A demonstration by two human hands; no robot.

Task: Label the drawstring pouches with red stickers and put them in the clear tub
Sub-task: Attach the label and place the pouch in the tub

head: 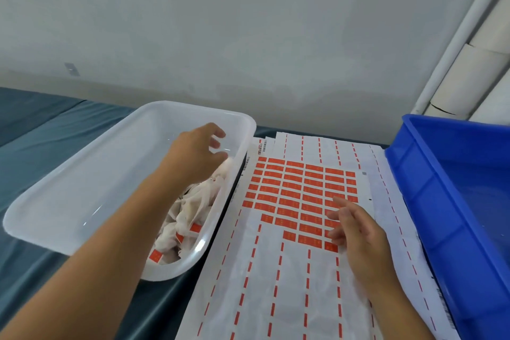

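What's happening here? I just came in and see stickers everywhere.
A person is labelling pouches with red stickers. The left hand hangs open over the clear tub, where labelled pouches lie piled at the right end. The right hand reaches, fingers loose, onto the sticker sheet. A blue bin stands at the right.

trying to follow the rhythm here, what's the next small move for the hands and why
Probably the right hand peels one red sticker off the white sticker sheet: its fingers already lie over the remaining rows. The left hand hovers open and empty above the clear plastic tub, where white drawstring pouches lie labelled, so a pouch seems just dropped.
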